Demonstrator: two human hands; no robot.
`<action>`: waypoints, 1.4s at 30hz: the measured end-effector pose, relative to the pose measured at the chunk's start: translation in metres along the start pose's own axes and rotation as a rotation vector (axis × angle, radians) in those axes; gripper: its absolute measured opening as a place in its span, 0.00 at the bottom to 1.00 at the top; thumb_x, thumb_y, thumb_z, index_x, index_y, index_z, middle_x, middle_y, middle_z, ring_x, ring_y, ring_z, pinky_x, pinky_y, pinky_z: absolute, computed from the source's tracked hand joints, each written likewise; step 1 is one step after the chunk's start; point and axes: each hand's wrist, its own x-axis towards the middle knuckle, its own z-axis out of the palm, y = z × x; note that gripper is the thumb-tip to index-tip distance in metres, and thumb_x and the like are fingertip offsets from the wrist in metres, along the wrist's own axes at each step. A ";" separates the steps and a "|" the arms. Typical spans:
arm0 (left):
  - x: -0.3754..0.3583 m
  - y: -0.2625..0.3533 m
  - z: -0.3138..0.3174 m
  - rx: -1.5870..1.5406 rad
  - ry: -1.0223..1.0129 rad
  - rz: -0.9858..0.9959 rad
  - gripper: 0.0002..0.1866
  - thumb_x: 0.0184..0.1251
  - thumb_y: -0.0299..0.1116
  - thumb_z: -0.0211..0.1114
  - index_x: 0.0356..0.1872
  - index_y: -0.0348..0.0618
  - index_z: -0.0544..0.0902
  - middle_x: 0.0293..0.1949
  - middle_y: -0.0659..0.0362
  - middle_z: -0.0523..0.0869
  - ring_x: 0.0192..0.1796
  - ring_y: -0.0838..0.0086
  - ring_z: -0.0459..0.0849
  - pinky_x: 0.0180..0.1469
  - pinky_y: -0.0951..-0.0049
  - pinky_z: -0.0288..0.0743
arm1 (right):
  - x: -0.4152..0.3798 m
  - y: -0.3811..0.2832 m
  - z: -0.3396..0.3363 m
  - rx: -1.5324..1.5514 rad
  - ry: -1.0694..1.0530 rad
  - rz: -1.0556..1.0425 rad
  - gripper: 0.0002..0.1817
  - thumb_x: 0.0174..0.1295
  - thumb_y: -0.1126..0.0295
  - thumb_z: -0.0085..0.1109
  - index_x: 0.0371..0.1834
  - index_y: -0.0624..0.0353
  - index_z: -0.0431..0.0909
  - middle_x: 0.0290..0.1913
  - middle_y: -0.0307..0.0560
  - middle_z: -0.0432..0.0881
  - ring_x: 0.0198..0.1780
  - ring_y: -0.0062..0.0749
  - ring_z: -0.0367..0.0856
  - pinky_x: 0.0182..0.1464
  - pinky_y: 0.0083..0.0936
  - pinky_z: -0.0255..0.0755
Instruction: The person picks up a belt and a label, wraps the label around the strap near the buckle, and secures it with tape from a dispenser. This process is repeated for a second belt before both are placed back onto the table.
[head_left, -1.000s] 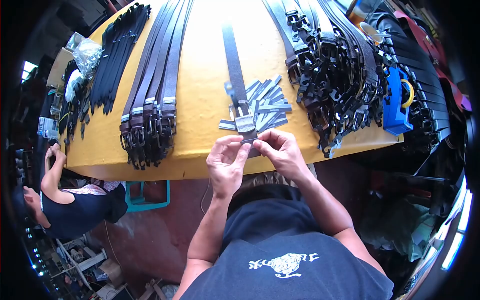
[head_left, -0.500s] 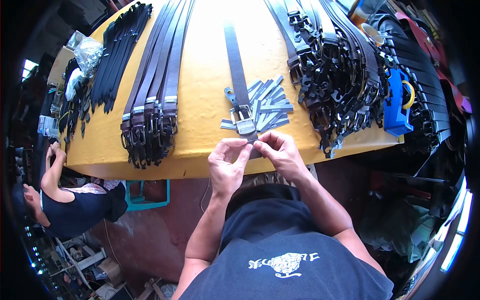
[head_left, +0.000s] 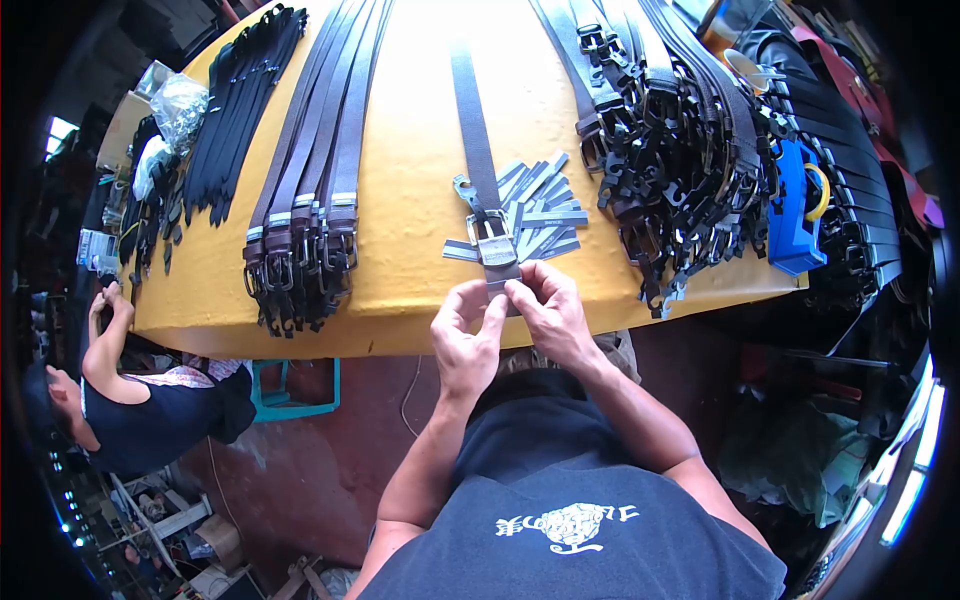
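A dark belt runs down the middle of the table toward me, its silver buckle lying near the front edge. Below the buckle, a narrow grey label strip crosses the belt's end. My left hand pinches the strip from the left, thumb and fingertips closed. From the other side, my right hand grips it between thumb and fingers. Fingertips partly cover the strip, so its ends are hard to see. Loose grey label strips lie in a pile right beside the buckle.
Brown belts are lined up on the yellow table at left, near black straps. A heap of buckled belts and a blue holder sit at right. Another person works at far left.
Both hands have shifted slightly to the right and opened a small gap between them. More of the grey strip on the belt now shows. The buckle has moved slightly right.
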 end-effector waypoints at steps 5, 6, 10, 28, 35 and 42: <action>-0.005 -0.007 0.004 -0.173 0.029 -0.080 0.07 0.66 0.21 0.57 0.43 0.30 0.79 0.38 0.58 0.83 0.39 0.82 0.80 0.46 0.82 0.73 | -0.001 0.000 0.001 0.005 0.002 -0.007 0.05 0.65 0.74 0.54 0.38 0.65 0.75 0.31 0.35 0.79 0.32 0.11 0.73 0.35 0.13 0.68; -0.005 -0.007 0.005 -0.160 0.030 -0.077 0.07 0.66 0.21 0.57 0.43 0.29 0.79 0.38 0.58 0.83 0.39 0.82 0.79 0.46 0.82 0.72 | -0.001 0.000 0.002 0.027 0.004 -0.007 0.05 0.65 0.74 0.54 0.37 0.65 0.75 0.31 0.35 0.79 0.32 0.11 0.73 0.35 0.13 0.68; -0.004 -0.004 0.007 -0.152 0.033 -0.082 0.07 0.66 0.22 0.57 0.42 0.29 0.79 0.38 0.58 0.83 0.39 0.82 0.79 0.46 0.82 0.72 | -0.001 0.001 0.003 0.012 0.015 -0.023 0.04 0.65 0.74 0.55 0.37 0.64 0.76 0.30 0.34 0.79 0.32 0.10 0.73 0.34 0.12 0.67; -0.004 -0.004 0.014 -0.245 0.066 -0.075 0.06 0.66 0.22 0.57 0.40 0.30 0.80 0.36 0.58 0.84 0.38 0.82 0.79 0.44 0.84 0.72 | 0.000 0.008 -0.001 -0.019 0.019 -0.066 0.04 0.64 0.73 0.56 0.36 0.62 0.76 0.29 0.32 0.78 0.31 0.09 0.70 0.31 0.12 0.64; -0.004 -0.007 0.014 -0.228 0.108 -0.078 0.05 0.66 0.21 0.57 0.37 0.31 0.80 0.35 0.59 0.83 0.36 0.83 0.79 0.43 0.84 0.72 | -0.002 0.008 0.002 -0.031 0.024 -0.081 0.05 0.64 0.72 0.57 0.36 0.62 0.76 0.29 0.31 0.78 0.31 0.08 0.70 0.30 0.11 0.63; -0.004 -0.005 0.019 -0.278 0.155 -0.021 0.05 0.63 0.20 0.56 0.36 0.32 0.79 0.33 0.61 0.83 0.36 0.84 0.77 0.43 0.83 0.71 | -0.008 -0.002 0.002 -0.096 0.096 -0.037 0.05 0.66 0.71 0.56 0.36 0.62 0.77 0.26 0.30 0.73 0.27 0.09 0.65 0.29 0.10 0.61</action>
